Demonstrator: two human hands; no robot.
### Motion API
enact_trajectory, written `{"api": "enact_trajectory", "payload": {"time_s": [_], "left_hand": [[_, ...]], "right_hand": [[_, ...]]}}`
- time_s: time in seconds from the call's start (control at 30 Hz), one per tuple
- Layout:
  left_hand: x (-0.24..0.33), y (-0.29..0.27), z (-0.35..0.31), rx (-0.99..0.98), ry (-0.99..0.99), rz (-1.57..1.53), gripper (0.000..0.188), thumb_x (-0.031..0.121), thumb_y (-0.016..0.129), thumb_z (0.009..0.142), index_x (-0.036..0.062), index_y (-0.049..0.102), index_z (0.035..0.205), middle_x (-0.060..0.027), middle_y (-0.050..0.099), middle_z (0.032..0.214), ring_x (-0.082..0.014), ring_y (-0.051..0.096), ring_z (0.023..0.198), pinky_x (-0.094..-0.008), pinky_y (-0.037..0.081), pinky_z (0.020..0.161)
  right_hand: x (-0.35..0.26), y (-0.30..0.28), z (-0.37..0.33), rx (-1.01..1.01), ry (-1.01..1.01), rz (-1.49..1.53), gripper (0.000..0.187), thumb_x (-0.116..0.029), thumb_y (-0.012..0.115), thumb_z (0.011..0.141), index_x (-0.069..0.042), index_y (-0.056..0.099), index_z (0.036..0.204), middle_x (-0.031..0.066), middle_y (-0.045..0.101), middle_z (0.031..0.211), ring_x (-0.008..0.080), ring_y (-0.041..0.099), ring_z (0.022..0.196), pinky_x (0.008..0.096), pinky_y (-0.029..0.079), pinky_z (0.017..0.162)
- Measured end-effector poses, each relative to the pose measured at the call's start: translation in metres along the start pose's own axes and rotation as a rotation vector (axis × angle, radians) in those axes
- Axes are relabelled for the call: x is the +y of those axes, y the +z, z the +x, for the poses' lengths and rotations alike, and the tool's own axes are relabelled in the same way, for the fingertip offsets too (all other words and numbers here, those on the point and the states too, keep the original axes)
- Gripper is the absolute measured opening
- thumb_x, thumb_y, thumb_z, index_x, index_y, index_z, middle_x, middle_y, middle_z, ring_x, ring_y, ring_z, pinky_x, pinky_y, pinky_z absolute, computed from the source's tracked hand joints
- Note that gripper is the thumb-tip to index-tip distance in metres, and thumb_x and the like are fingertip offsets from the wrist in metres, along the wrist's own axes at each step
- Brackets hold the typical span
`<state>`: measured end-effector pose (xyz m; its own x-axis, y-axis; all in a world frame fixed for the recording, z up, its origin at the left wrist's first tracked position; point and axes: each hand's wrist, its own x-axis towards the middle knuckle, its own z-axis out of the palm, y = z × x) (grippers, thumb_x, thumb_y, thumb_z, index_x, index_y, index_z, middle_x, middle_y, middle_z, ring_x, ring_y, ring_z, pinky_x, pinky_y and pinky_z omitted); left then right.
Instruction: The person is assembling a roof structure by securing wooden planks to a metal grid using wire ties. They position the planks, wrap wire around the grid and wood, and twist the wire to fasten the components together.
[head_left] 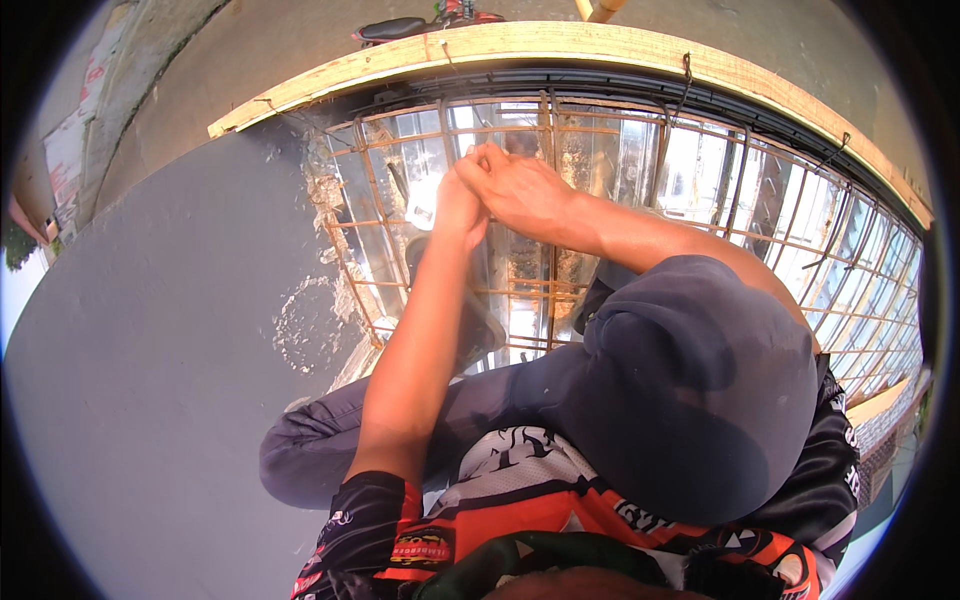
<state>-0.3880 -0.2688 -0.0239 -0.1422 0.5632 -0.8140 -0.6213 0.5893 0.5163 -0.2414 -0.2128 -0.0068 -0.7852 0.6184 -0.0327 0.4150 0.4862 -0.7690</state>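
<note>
My left hand [461, 208] and my right hand [520, 196] are pressed together over the steel bar mesh [549, 150]. Both have curled fingers; the right overlaps the left at the fingertips. Whatever they grip, if anything, is hidden between them. Thin rusty bars cross in a grid beneath, above shiny ribbed metal sheeting [415, 127]. My bent knee in dark trousers [700, 390] rises in front of my right forearm. The other leg lies folded across the near part of the mesh.
A long wooden board [560, 40] edges the far side, with a bent wire tie [686, 80] hooked over it. To the left is a smooth grey surface [160, 330] with a rough, chipped edge. A parked motorbike [400, 28] stands on the ground beyond the board.
</note>
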Motion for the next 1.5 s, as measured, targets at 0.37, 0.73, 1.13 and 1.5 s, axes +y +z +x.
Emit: {"api": "enact_trajectory", "payload": {"time_s": [0.37, 0.73, 1.13, 1.5], "left_hand": [[-0.004, 0.005, 0.006, -0.058, -0.05, -0.156, 0.018, 0.012, 0.049, 0.117, -0.0007, 0.06, 0.122, -0.0108, 0.067, 0.105, -0.0359, 0.072, 0.123, -0.0529, 0.058, 0.112], [0.014, 0.002, 0.019, 0.304, 0.016, 0.499, 0.026, 0.025, 0.055, 0.117, 0.006, 0.07, 0.123, 0.0009, 0.061, 0.085, -0.009, 0.05, 0.057, -0.0282, 0.044, 0.049], [-0.006, 0.03, 0.001, 0.533, 0.34, 0.736, 0.028, 0.027, 0.065, 0.112, 0.005, 0.063, 0.129, -0.0047, 0.065, 0.097, -0.0126, 0.055, 0.068, -0.029, 0.05, 0.064], [0.001, 0.174, -0.003, -0.223, 0.803, 1.525, 0.036, 0.027, 0.079, 0.101, 0.006, 0.078, 0.13, -0.0095, 0.071, 0.099, -0.0246, 0.068, 0.089, -0.0384, 0.055, 0.086]], "right_hand": [[-0.017, -0.03, -0.021, -0.309, 0.081, 0.011, 0.05, -0.005, 0.067, 0.094, 0.009, 0.048, 0.138, 0.0341, 0.07, 0.118, 0.0458, 0.076, 0.096, 0.0558, 0.06, 0.09], [-0.013, -0.07, -0.047, -0.144, 0.192, 0.303, 0.037, -0.017, 0.061, 0.11, -0.003, 0.056, 0.143, 0.0261, 0.075, 0.109, 0.0467, 0.073, 0.109, 0.0557, 0.056, 0.098], [0.111, -0.146, -0.131, 0.655, 0.795, 0.225, 0.029, -0.025, 0.077, 0.101, -0.002, 0.077, 0.119, 0.0143, 0.081, 0.105, 0.0246, 0.077, 0.086, 0.0404, 0.06, 0.08], [0.123, -0.139, -0.15, 0.441, 0.762, 0.182, 0.024, -0.019, 0.075, 0.1, -0.006, 0.081, 0.119, 0.0146, 0.076, 0.11, 0.0312, 0.075, 0.095, 0.0421, 0.06, 0.088]]}}
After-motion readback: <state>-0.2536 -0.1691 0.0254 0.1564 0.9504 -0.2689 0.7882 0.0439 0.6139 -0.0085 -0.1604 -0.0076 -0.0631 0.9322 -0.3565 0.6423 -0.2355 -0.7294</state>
